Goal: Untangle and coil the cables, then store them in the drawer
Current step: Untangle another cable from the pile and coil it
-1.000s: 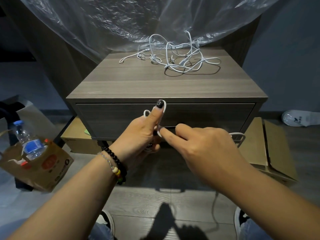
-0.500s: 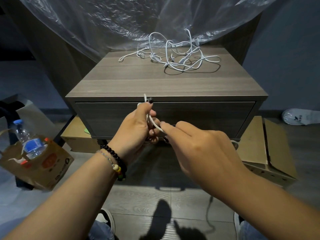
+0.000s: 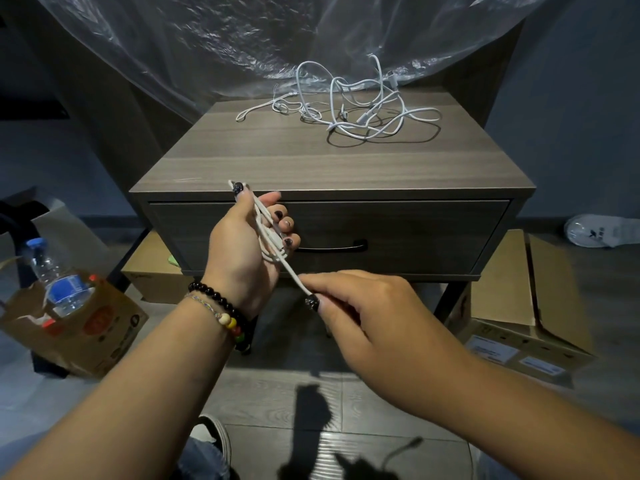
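Note:
A white cable [image 3: 268, 233] is looped in my left hand [image 3: 244, 251], held in front of the shut drawer [image 3: 415, 233] of a wooden nightstand [image 3: 329, 168]. My thumb and curled fingers grip the loops. My right hand [image 3: 367, 306] pinches the same cable's free strand just below and to the right, pulling it taut. A tangle of white cables [image 3: 353, 105] lies on the back of the nightstand top, apart from both hands. The drawer's black handle [image 3: 332, 247] shows to the right of my left fingers.
A paper bag with a water bottle [image 3: 59, 285] stands on the floor at left. Cardboard boxes [image 3: 519, 306] sit right of the nightstand and under it at left. Clear plastic sheeting [image 3: 277, 36] hangs behind. A white shoe [image 3: 602, 232] lies far right.
My left hand turned and rose slightly with more cable looped in it. My right hand dropped lower and right, drawing the strand out taut.

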Demonstrator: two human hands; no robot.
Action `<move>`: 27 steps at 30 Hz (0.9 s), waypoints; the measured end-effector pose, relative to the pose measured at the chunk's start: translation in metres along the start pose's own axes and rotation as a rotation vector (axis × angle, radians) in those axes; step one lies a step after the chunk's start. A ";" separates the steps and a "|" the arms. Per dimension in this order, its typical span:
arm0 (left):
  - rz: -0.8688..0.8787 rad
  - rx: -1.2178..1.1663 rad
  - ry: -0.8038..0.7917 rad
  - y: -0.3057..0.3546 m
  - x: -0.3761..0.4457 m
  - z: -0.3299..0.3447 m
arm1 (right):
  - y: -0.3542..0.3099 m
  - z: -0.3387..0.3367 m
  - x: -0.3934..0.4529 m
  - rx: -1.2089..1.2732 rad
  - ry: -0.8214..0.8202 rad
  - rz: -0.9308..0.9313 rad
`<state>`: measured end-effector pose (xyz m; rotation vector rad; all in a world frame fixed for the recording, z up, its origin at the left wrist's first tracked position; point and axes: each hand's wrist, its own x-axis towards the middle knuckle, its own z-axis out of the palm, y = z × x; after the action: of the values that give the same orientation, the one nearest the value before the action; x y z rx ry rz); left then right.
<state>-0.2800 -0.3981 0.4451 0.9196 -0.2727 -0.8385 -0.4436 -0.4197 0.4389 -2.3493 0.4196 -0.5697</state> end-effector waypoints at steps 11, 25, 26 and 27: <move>-0.061 -0.325 0.029 0.014 0.004 -0.008 | -0.005 -0.003 0.000 0.244 -0.258 0.161; -0.294 -0.119 -0.228 0.025 -0.007 0.000 | 0.030 -0.068 0.020 0.121 0.017 0.338; -0.308 -0.092 -0.236 0.024 -0.008 0.001 | 0.030 -0.067 0.020 0.119 0.014 0.327; -0.316 -0.070 -0.242 0.023 -0.009 0.001 | 0.029 -0.066 0.020 0.108 0.000 0.309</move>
<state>-0.2748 -0.3848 0.4648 0.8064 -0.3091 -1.2478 -0.4637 -0.4848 0.4692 -2.1268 0.7184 -0.4338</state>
